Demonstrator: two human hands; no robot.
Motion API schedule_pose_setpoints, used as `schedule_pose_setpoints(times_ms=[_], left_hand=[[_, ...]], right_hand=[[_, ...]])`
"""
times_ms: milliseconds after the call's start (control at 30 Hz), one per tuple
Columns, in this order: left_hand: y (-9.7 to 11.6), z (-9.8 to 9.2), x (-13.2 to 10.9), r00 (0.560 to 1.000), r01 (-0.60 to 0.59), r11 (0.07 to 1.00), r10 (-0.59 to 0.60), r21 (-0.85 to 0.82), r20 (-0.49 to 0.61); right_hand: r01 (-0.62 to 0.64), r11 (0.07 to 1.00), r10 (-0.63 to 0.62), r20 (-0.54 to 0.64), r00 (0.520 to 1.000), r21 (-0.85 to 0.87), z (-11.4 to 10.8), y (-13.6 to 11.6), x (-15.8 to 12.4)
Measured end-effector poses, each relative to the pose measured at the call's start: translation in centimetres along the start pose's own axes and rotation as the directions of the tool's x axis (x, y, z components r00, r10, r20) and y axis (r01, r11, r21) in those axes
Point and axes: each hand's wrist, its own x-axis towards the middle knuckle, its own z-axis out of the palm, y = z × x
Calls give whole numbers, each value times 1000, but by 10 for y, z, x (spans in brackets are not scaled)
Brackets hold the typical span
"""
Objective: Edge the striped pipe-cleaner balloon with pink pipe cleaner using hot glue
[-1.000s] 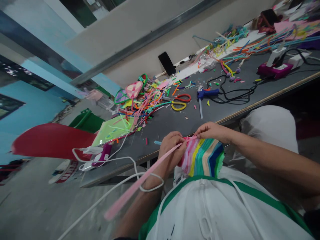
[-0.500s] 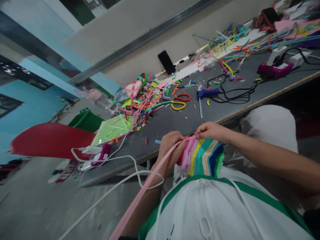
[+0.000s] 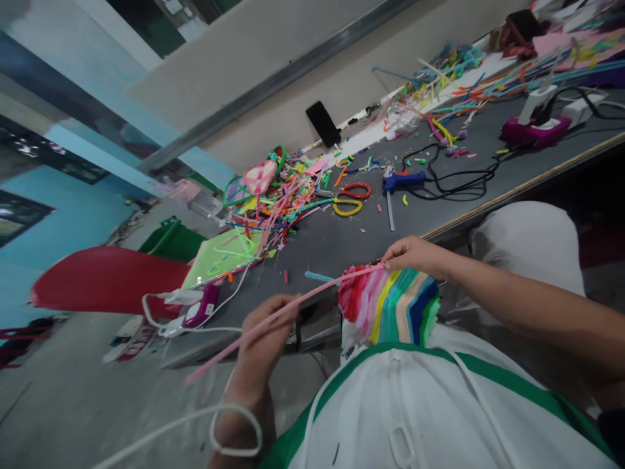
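Observation:
A striped rainbow piece (image 3: 390,305), apparently made of fuzzy pipe cleaners laid side by side, rests on my lap against the white shirt. My right hand (image 3: 413,254) pinches its top edge together with the end of a pink pipe cleaner (image 3: 317,288). From there the pink pipe cleaner runs straight down to the left, past the piece's red side. Farther along it, my left hand (image 3: 268,329) is closed around the pipe cleaner, whose free tip sticks out beyond the fist. The fingertips of my left hand are partly hidden.
On the grey table (image 3: 332,247) lie scissors (image 3: 349,198), a blue glue gun (image 3: 404,181) with a black cord, and a heap of pipe cleaner scraps (image 3: 293,195). A phone (image 3: 322,124) leans at the back. Purple power strips (image 3: 534,132) sit at both ends; a white cable (image 3: 170,443) hangs left.
My left hand has moved away from the rainbow piece, down and left along the pink pipe cleaner, uncovering the red side. My right hand keeps its pinch in nearly the same place.

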Motion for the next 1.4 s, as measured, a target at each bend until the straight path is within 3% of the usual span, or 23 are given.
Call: schedule_pose_setpoints(times_ms=[100, 167, 267, 433, 500, 567, 700, 800, 867, 933, 1000, 1033, 1133, 1200, 1267, 1333, 1400], left_hand=[[-11, 5, -20, 928, 165, 985, -137, -53, 347], [-7, 11, -23, 908, 199, 951, -88, -237, 409], [8, 17, -8, 924, 261, 807, -50, -530, 379], [24, 18, 30, 909, 417, 454, -191, -788, 370], [23, 23, 33, 934, 348, 347, -205, -871, 291], [20, 30, 27, 971, 199, 298, -190, -934, 147], [16, 47, 3, 998, 28, 355, -63, -935, 6], [12, 57, -5, 973, -228, 605, 124, -763, -193], [9, 61, -2, 933, -360, 806, 317, -470, -171], [7, 62, 5, 890, -454, 878, 456, -156, -25], [7, 60, 16, 873, -487, 871, 483, 71, 60], [7, 59, 22, 881, -473, 868, 471, 155, 48], [7, 55, 40, 913, -353, 884, 397, 307, -95], [6, 53, 50, 944, -239, 948, 278, 212, -180], [6, 53, 55, 981, -95, 991, 77, -92, -177], [5, 55, 57, 991, 24, 903, -78, -429, -108], [6, 56, 57, 984, 18, 796, -123, -605, -132]], right_hand=[[-9, 1000, 9, -2, 1000, -17, 1, -1, 0], [-20, 999, 20, -5, 1000, -26, 2, -1, 1], [-27, 999, 26, -16, 1000, -33, 4, -2, 1], [-24, 1000, 24, -12, 1000, -3, 4, -3, 1], [-25, 1000, 25, -11, 1000, 15, 3, -3, 0], [-32, 999, 32, -17, 999, 19, 3, -3, 0], [-29, 1000, 28, -25, 999, -10, 4, -4, 0], [-26, 999, 26, -17, 1000, -22, 5, -5, 0], [-21, 999, 20, -18, 1000, -29, 5, -6, 0], [-10, 999, 9, -24, 1000, -44, 5, -6, 0], [-5, 999, 4, -18, 1000, -44, 5, -5, 1], [-3, 999, 2, -12, 1000, -40, 5, -5, 1], [3, 999, -3, -7, 1000, -39, 5, -4, 1], [11, 999, -11, -7, 1000, -43, 4, -3, 1], [4, 999, -4, -8, 1000, -34, 4, -3, 1], [-12, 1000, 12, -12, 1000, -23, 5, -3, 2], [-22, 1000, 22, -11, 1000, -14, 6, -4, 1]])
